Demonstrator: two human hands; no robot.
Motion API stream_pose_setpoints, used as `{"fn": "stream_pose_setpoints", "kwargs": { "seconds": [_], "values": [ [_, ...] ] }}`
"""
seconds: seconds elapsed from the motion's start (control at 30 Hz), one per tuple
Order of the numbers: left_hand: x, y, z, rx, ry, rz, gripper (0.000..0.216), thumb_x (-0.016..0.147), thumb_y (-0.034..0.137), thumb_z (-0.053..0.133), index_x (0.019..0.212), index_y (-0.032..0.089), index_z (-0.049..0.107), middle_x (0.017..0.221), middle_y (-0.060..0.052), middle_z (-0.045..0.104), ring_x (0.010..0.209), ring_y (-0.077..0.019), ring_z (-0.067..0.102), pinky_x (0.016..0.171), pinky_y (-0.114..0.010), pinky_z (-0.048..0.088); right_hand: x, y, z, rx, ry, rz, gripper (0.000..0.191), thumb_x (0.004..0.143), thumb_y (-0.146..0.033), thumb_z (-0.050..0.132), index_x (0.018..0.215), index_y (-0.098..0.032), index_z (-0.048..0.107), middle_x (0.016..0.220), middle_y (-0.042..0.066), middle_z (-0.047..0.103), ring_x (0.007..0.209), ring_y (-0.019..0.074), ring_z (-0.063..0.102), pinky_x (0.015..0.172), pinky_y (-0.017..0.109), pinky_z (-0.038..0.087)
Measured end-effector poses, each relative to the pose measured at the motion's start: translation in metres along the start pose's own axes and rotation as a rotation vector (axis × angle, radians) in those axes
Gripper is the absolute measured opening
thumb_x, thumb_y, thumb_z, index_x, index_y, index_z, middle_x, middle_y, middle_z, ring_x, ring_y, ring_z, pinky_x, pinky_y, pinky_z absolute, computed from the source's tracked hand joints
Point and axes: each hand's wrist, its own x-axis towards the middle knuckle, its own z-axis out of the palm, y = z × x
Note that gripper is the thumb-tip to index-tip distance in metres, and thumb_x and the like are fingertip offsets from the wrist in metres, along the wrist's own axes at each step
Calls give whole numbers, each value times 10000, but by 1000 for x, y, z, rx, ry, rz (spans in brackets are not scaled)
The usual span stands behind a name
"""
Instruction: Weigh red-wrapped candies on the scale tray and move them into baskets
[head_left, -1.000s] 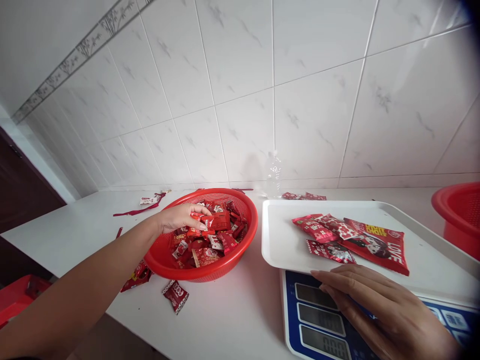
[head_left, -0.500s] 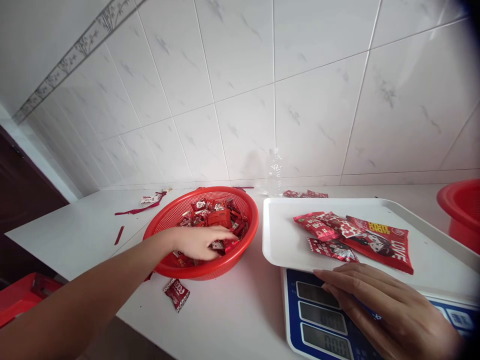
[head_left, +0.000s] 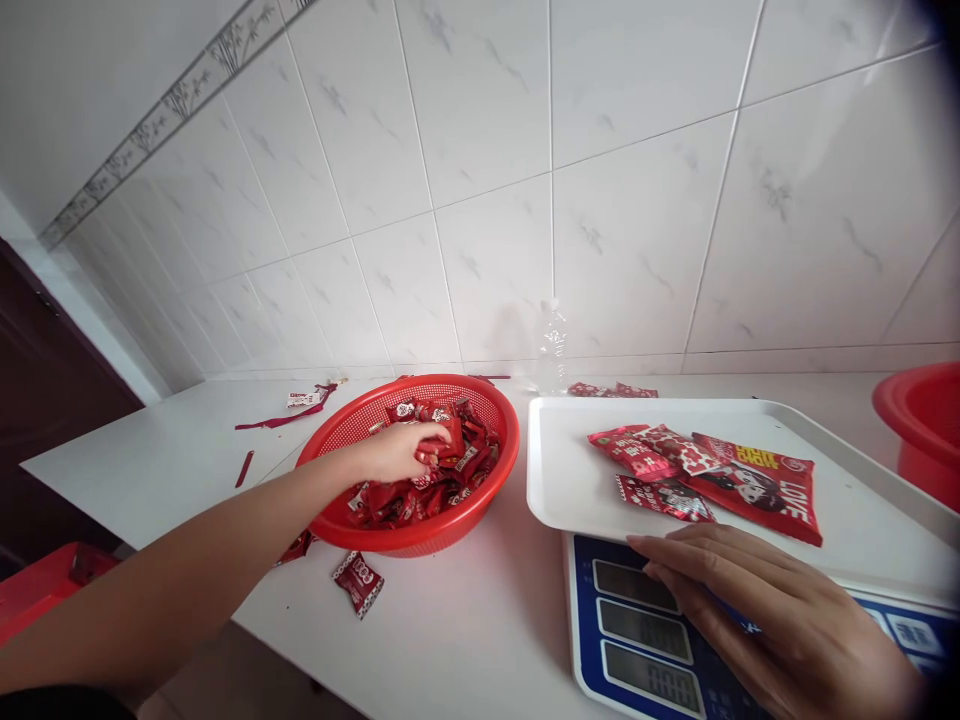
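Observation:
My left hand (head_left: 401, 452) reaches into the red basket (head_left: 360, 420) and its fingers are closed round red candy packets (head_left: 442, 470) piled inside. My right hand (head_left: 757, 610) lies flat with fingers stretched out on the blue front panel of a weighing scale (head_left: 637, 640). A white tray (head_left: 570, 470) sits on the scale and carries several red packets (head_left: 705, 475), one large with "LOVE" printed on it.
A loose red packet (head_left: 358, 580) lies on the white counter (head_left: 465, 630) in front of the basket. Red ribbon scraps (head_left: 289, 410) lie at the back left. A clear bottle (head_left: 553, 345) stands by the tiled wall. Another red basket (head_left: 919, 430) is at the right edge.
My left hand has moved from the near side of the basket toward its middle and closed on packets. My right hand has stayed on the scale.

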Motion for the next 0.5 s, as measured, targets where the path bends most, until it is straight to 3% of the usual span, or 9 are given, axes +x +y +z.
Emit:
{"fn": "stream_pose_setpoints", "kwargs": {
  "seconds": [0.17,0.3,0.4,0.47,0.5],
  "values": [
    [3,-34,-28,101,128,-26,574,675,259,627,1239,275,523,1335,-21,514,1111,-261,544,868,-281,431,-1,0,0,2,14,6,242,888,-200,471,1099,-235,586,896,26,705,790,175,669,656,260,537],
    [2,-51,-26,271,143,-59,630,720,301,615,1324,269,438,1431,-57,399,1243,-289,440,977,-349,379,-2,1,2,-6,16,0,234,897,-216,465,1099,-229,583,900,35,704,788,176,667,649,259,535],
    [1,-36,-9,332,217,10,552,768,333,583,1300,254,454,1449,-80,349,1260,-286,414,981,-360,378,-3,1,3,1,19,10,236,894,-223,474,1099,-231,590,895,33,704,781,175,668,656,259,535],
    [-2,-15,5,341,292,158,330,828,256,483,1147,229,564,1308,-75,498,1186,-247,476,959,-342,390,-3,1,3,-1,20,14,235,895,-222,474,1097,-235,594,889,29,704,775,173,668,659,255,535],
    [-4,-3,12,328,263,227,262,836,206,440,1040,221,605,1166,-62,587,1095,-223,533,920,-326,413,-2,1,3,-5,21,13,233,896,-219,472,1093,-237,595,889,29,704,776,173,668,659,254,534]
  ]
}}
